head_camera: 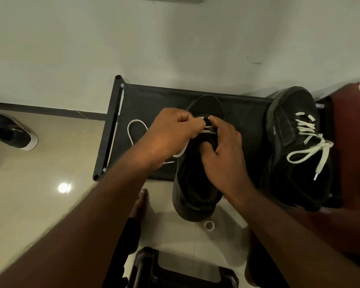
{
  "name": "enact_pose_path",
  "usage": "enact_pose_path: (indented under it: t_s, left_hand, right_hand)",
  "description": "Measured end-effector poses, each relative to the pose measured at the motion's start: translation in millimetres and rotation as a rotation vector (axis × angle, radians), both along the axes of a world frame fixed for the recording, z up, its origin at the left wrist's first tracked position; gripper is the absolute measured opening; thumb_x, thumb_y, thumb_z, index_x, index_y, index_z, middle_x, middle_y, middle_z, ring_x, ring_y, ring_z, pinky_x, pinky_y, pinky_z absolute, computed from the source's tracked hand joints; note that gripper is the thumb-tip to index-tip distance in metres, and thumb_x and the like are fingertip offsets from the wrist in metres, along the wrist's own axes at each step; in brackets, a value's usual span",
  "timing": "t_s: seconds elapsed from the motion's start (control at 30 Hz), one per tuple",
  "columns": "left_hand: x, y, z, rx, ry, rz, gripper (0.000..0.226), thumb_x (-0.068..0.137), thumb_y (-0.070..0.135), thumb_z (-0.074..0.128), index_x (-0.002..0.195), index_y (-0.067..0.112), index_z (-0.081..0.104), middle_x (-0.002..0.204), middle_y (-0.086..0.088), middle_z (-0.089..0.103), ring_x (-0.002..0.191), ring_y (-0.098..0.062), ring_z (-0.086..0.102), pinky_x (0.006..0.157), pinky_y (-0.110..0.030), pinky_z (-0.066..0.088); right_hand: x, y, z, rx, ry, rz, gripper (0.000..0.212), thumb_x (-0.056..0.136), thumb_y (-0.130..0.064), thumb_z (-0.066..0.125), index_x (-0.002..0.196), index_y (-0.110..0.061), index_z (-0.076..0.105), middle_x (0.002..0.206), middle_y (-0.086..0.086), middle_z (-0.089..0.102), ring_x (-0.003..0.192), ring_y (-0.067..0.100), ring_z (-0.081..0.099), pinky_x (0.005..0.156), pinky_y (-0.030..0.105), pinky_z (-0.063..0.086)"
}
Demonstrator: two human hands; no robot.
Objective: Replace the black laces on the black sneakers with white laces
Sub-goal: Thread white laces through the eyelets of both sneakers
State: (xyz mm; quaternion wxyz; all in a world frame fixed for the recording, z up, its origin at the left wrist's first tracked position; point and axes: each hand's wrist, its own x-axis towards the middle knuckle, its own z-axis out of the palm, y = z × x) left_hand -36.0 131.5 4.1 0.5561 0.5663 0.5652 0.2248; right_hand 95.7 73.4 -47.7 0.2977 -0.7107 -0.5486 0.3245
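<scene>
Three black sneakers (195, 183) (289, 104) (8, 129), two white laces (136, 121) (309, 142), two hands (170, 132) (224, 146)

left hand (170, 132) pinching lace (208, 132), right hand (227, 154) gripping sneaker (195, 183)

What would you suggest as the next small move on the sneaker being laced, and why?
Probably draw the white lace through with the left hand to take up slack. That hand pinches the lace at the middle sneaker's front rows, the right hand steadies the sneaker, and a loose loop lies on the black rack.
</scene>
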Motion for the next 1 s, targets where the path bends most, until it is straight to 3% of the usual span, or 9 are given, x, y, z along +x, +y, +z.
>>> enact_pose_path:
  t_s: [0.1,0.17,0.3,0.37,0.53,0.57,0.73,0.9,1.0]
  left_hand:
    - [-0.4,1.2,10.5,-0.125,-0.423,0.075,0.019,0.080,0.017,0.055,0.070,0.008,0.069,0.080,-0.018,0.067,0.077,-0.023,0.065,0.079,-0.033,0.055]
    - [-0.4,1.1,9.5,-0.247,-0.560,0.138,0.021,0.087,0.011,0.052,0.069,0.008,0.063,0.069,-0.012,0.062,0.066,-0.022,0.063,0.083,-0.041,0.055]
    - [1.3,2.7,-9.4,0.078,0.160,0.133,0.023,0.095,0.022,0.058,0.082,0.003,0.058,0.068,-0.005,0.059,0.060,-0.018,0.055,0.067,-0.041,0.054]
    - [5.6,0.3,-12.0,0.122,0.331,0.074,0.023,0.097,0.030,0.058,0.086,0.010,0.058,0.073,-0.003,0.061,0.065,-0.016,0.056,0.059,-0.032,0.048]
    - [7.8,-2.1,12.2,-0.456,-0.367,0.052,0.022,0.099,0.023,0.056,0.080,0.013,0.049,0.053,0.003,0.036,0.045,-0.008,0.029,0.040,-0.019,0.030]
    - [4.8,-2.5,14.8,-0.483,-0.397,0.038,0.021,0.099,0.023,0.055,0.081,0.013,0.050,0.054,0.002,0.036,0.044,-0.007,0.027,0.039,-0.018,0.027]
    - [-3.3,-3.9,-12.6,0.014,0.450,-0.146,0.025,0.094,0.041,0.061,0.089,0.016,0.061,0.075,0.003,0.061,0.069,-0.012,0.058,0.057,-0.027,0.041]
    - [-1.0,-2.4,-19.6,0.010,0.567,-0.255,0.026,0.095,0.039,0.058,0.080,0.017,0.057,0.075,0.000,0.058,0.068,-0.013,0.056,0.056,-0.027,0.038]
    - [1.5,-0.5,-15.5,-0.011,0.449,-0.234,0.028,0.097,0.029,0.055,0.075,0.012,0.058,0.069,-0.001,0.057,0.064,-0.015,0.054,0.056,-0.028,0.039]
  right_hand:
    - [-0.7,0.5,0.6,-0.002,0.004,-0.004,0.064,0.083,-0.035,0.045,0.145,-0.023,0.042,0.139,-0.006,0.046,0.130,0.010,0.035,0.106,0.033,0.039]
    - [-0.4,0.2,0.5,0.007,0.000,-0.001,0.064,0.083,-0.034,0.044,0.146,-0.022,0.042,0.139,-0.004,0.046,0.131,0.011,0.035,0.104,0.029,0.036]
    - [-0.1,-0.5,1.2,0.010,-0.006,0.005,0.060,0.088,-0.026,0.050,0.147,-0.020,0.040,0.141,-0.002,0.046,0.130,0.011,0.034,0.102,0.026,0.034]
    - [-0.3,-0.6,1.3,0.008,-0.005,0.001,0.062,0.086,-0.028,0.049,0.147,-0.020,0.040,0.141,-0.002,0.046,0.130,0.011,0.034,0.101,0.025,0.034]
    - [0.1,-0.5,-0.6,0.026,-0.002,-0.003,0.061,0.083,-0.033,0.045,0.142,-0.020,0.046,0.136,-0.005,0.050,0.127,0.012,0.038,0.104,0.032,0.041]
    - [0.2,-0.4,-0.8,0.023,0.000,-0.005,0.061,0.083,-0.033,0.045,0.143,-0.021,0.045,0.136,-0.005,0.050,0.127,0.011,0.038,0.104,0.032,0.041]
    - [-0.9,-0.3,-2.2,0.015,-0.002,-0.010,0.062,0.087,-0.031,0.050,0.147,-0.019,0.041,0.140,-0.002,0.047,0.128,0.010,0.034,0.101,0.025,0.034]
    - [-1.8,0.0,-1.4,0.007,-0.012,-0.015,0.064,0.085,-0.034,0.048,0.146,-0.020,0.042,0.140,-0.002,0.048,0.129,0.011,0.035,0.101,0.026,0.035]
    - [-2.2,-0.2,-0.6,0.007,-0.007,-0.014,0.067,0.081,-0.034,0.044,0.146,-0.020,0.042,0.139,-0.002,0.048,0.128,0.009,0.035,0.099,0.023,0.032]
